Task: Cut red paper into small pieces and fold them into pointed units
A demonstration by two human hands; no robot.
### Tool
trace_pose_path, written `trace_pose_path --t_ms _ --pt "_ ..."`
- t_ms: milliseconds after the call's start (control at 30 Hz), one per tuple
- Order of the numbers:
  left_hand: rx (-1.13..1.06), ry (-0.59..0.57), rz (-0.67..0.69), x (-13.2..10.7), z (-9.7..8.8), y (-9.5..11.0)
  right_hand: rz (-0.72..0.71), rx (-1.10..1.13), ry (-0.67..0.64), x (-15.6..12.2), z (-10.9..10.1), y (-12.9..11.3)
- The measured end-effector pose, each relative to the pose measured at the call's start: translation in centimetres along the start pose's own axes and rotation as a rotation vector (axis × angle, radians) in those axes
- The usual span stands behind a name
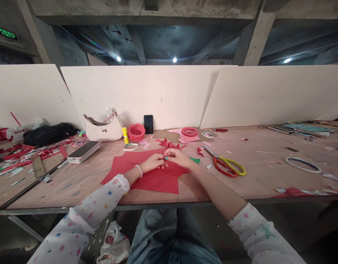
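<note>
- The left hand (pixel 154 162), a beaded pale bracelet (pixel 138 171) on its wrist, and the right hand (pixel 178 157) meet above the table, fingertips almost touching.
- Between them, the fingers (pixel 161 158) of both hands curl closed in a tight pinch around a small teal-green paper piece (pixel 166 158). Only its tip shows, so its full shape cannot be told.
- That piece sits in the air just above large flat sheets of red paper (pixel 155 179), which lie overlapping beneath both hands on a worn plywood table (pixel 248 183).
- A small bright-green paper scrap (pixel 194 160) lies just beside the right hand, at the edge of the red sheets.
- Steel scissors with red and yellow plastic handles (pixel 226 165) lie open to the right of the red sheets.
- Crumpled small red paper folds (pixel 169 144) sit just beyond the sheets, with a red paper ring-shaped basket (pixel 136 132) and a pink-and-red paper ring (pixel 189 134) further back.
- A yellow glue stick (pixel 125 135) stands upright beside a cream handbag with a chain strap (pixel 103 129).
- A black phone (pixel 148 124) leans upright against a white partition board (pixel 138 91).
- Both arms wear white sleeves with coloured star prints (pixel 103 203).
</note>
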State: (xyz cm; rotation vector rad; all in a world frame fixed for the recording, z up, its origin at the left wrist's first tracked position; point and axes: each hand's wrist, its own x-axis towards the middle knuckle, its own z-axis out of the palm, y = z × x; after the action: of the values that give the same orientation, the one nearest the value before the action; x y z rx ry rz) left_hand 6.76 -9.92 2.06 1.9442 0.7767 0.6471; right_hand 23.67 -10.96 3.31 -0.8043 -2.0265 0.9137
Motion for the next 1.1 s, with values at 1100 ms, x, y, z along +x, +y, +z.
trace_pose_path --t_ms 1100 --pt "0.463 0.145 0.234 -0.6 0.1 1.0 0.010 -0.065 -0.043 0.0 -0.5 0.3"
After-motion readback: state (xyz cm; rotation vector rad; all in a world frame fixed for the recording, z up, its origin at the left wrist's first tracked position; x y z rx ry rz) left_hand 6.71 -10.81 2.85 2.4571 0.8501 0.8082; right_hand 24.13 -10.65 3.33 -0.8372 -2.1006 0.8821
